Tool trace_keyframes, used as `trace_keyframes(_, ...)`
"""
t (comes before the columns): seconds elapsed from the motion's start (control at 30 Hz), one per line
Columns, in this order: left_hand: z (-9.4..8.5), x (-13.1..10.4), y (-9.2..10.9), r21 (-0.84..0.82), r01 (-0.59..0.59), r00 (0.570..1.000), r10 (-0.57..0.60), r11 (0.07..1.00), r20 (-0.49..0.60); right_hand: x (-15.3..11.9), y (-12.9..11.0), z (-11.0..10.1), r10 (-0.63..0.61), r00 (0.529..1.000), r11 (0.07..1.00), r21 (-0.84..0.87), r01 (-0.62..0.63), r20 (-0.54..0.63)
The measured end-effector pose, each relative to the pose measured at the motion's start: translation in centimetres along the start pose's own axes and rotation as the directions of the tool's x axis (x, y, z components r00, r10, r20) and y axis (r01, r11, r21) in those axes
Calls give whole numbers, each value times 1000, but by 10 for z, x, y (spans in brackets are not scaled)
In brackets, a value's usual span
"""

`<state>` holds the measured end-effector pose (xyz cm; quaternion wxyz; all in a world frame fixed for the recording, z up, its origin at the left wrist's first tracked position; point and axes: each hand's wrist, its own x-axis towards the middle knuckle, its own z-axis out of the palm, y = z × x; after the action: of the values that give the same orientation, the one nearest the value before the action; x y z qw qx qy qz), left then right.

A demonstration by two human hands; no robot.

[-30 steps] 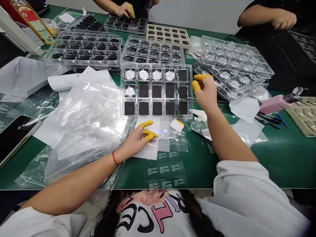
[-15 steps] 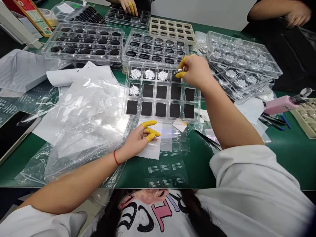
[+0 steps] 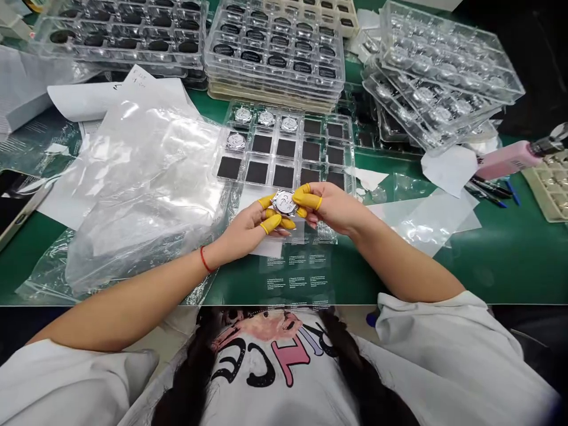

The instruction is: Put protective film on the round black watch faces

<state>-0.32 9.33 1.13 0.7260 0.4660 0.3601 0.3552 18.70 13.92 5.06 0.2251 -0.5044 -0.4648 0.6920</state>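
A round silver watch case (image 3: 284, 203) with printed marks on its upward face is held in front of me by both hands. My left hand (image 3: 252, 228), in yellow finger cots, is closed on its left side. My right hand (image 3: 331, 204), also in yellow finger cots, pinches its right edge. Just behind the hands lies a clear plastic tray (image 3: 274, 148) with square cells lined by black pads. Three similar watch cases (image 3: 265, 118) sit along its back row, and one more (image 3: 236, 140) is at the left of the middle row. My right hand partly hides the front row.
Stacked clear trays with black round parts (image 3: 275, 44) stand behind. More trays of silver parts (image 3: 444, 77) are piled at the back right. Plastic bags (image 3: 146, 177) and papers cover the left. A pink bottle (image 3: 506, 161), pens and clear label sheets (image 3: 293, 281) lie around.
My right hand has come from the tray's back row, bringing a watch case towards me to my left hand. Both hands now hold it. The view has shifted downward.
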Motion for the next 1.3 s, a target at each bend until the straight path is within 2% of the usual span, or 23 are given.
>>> trace_keyframes(0.1,1,-1,2,17,6,1000,-5,1000,-7,-2,1,0,-29,1000,1000,-9,29,-8)
trace_keyframes(0.17,0,-1,2,16,9,1000,-9,1000,-5,-6,4,-1,-121,993,990,-69,120,-10)
trace_keyframes(0.27,-4,-2,1,-25,-24,999,25,999,34,-9,9,-4,-366,931,907,-227,354,-10)
trace_keyframes(0.33,-5,-2,0,-29,-68,997,69,997,31,-10,12,-4,-447,894,861,-265,433,10)
trace_keyframes(0.43,-5,-2,-4,25,-117,993,117,993,-31,-6,16,-2,-429,903,879,-220,423,26)
trace_keyframes(0.53,-2,-3,-6,67,-126,990,130,990,-58,0,19,2,-427,904,882,-222,415,-6)
trace_keyframes(0.63,-1,-3,-6,115,-115,992,120,987,-34,2,19,3,-408,913,894,-209,396,-15)
trace_keyframes(0.77,-4,-1,-7,215,-117,993,117,970,12,0,19,2,-405,913,882,-245,403,44)
trace_keyframes(0.83,-6,2,-8,227,-137,991,132,964,33,-1,22,5,-487,871,798,-376,470,55)
trace_keyframes(0.87,-6,3,-8,233,-152,988,146,961,42,-2,25,8,-561,826,718,-463,520,57)
trace_keyframes(0.93,-6,4,-8,249,-186,983,180,951,46,-4,30,17,-719,689,483,-647,590,91)
trace_keyframes(1.0,-6,4,-8,283,-193,981,194,939,26,-9,33,25,-807,556,227,-766,601,198)
trace_keyframes(1.07,-5,3,-7,313,-158,986,169,936,-9,-16,31,22,-810,489,55,-789,612,323)
trace_keyframes(1.1,-4,2,-6,321,-122,990,140,939,-34,-19,28,14,-813,481,38,-794,607,329)
trace_keyframes(1.13,-4,1,-5,314,-77,993,101,946,-60,-24,26,1,-829,488,75,-812,579,271)
trace_keyframes(1.17,-3,0,-4,297,-28,995,56,955,-84,-28,24,-17,-847,509,160,-840,519,153)
trace_keyframes(1.2,-3,0,-3,270,17,995,11,963,-103,-32,24,-39,-847,529,297,-867,400,-46)
trace_keyframes(1.27,-1,-1,-1,212,88,992,-65,973,-113,-38,28,-86,-723,553,558,-822,113,-414)
trace_keyframes(1.3,0,-1,1,187,109,990,-90,976,-104,-40,32,-107,-620,573,625,-779,-51,-535)
